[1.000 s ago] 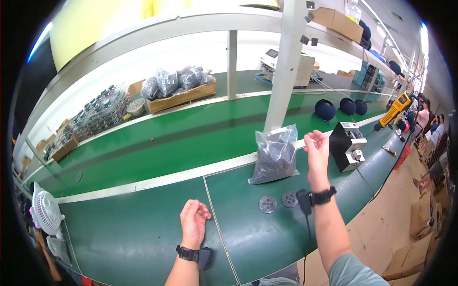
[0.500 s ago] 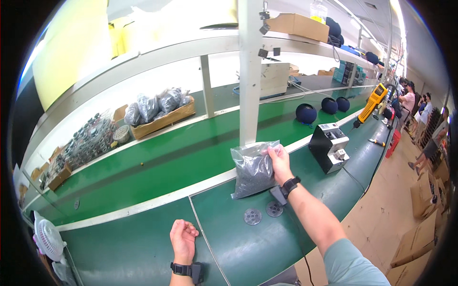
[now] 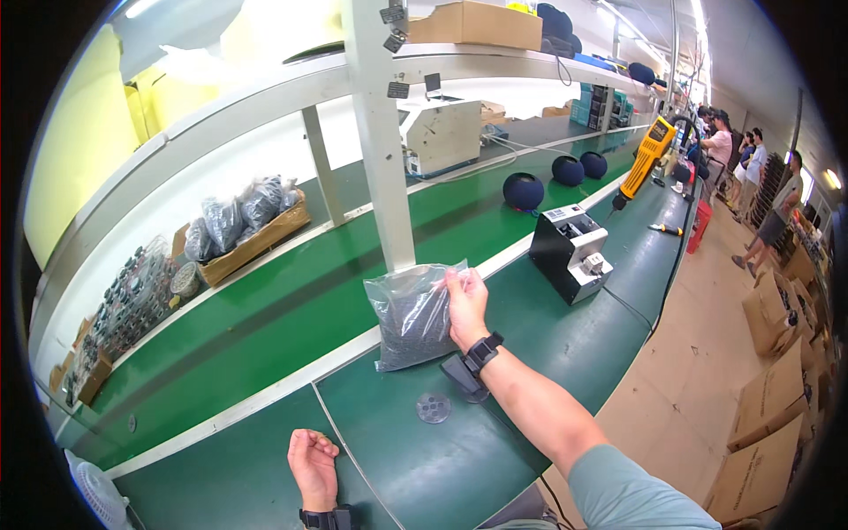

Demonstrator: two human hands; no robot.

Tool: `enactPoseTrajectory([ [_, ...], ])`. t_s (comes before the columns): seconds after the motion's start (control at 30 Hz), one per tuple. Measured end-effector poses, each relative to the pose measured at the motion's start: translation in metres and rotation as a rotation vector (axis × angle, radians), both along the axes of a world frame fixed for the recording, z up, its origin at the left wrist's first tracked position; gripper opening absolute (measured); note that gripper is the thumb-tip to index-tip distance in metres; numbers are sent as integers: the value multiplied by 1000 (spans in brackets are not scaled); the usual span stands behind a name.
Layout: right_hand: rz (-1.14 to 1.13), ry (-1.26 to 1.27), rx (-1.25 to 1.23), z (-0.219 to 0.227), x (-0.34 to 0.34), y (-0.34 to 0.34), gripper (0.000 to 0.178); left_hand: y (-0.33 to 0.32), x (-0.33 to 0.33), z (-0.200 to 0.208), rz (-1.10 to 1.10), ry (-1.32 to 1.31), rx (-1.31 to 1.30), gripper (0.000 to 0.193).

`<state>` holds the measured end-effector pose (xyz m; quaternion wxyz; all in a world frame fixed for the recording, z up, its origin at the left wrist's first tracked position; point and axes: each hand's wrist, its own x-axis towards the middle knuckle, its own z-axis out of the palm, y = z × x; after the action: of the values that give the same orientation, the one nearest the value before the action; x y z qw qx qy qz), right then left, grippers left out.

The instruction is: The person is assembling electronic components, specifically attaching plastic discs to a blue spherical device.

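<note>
My right hand (image 3: 467, 307) grips the upper right side of a clear plastic bag (image 3: 408, 320) between thumb and fingers. The bag is filled with small dark grey pieces and stands on the bench by the white rail, near the foot of a post. My left hand (image 3: 314, 461) rests on the green bench, lower left of the bag, fingers loosely curled in with nothing visible in them. In front of the bag lies a round grey disc with holes (image 3: 433, 408). A second disc is mostly hidden behind the device on my right wrist.
Right of the bag stands a black and silver bench fixture (image 3: 565, 256), with a yellow power screwdriver (image 3: 647, 162) hanging beyond it. Dark blue balls (image 3: 523, 191) sit on the green belt. A white post (image 3: 382, 141) rises behind the bag. A box of filled bags (image 3: 256, 234) lies far left.
The view has swung right, so the scene sits further left. My right hand keeps its grip on the bag, and its wrist now covers most of the second disc. My left hand stays curled.
</note>
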<state>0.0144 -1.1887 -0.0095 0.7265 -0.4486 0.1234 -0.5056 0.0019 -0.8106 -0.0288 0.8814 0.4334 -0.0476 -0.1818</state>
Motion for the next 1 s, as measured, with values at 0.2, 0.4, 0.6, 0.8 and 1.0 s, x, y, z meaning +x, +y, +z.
enactPoseTrajectory([
  [0.2, -26, 132, -24, 5, -6, -1, 20, -1, 0, 0, -2, -9, 10, 20],
  [0.4, -608, 505, -367, 24, -82, -61, 59, 2, -1, 0, 15, 13, 4, 20],
  [0.6, -865, 1295, -700, 29, -200, -169, 118, -2, -3, 4, 29, -3, 10, 22],
  [0.8, -621, 1244, -805, 5, -223, -210, 122, -3, -2, 6, 27, -10, 20, 21],
  [1.0, -659, 1144, -777, 2, -219, -184, 116, -2, -1, 3, 10, -18, 30, 22],
])
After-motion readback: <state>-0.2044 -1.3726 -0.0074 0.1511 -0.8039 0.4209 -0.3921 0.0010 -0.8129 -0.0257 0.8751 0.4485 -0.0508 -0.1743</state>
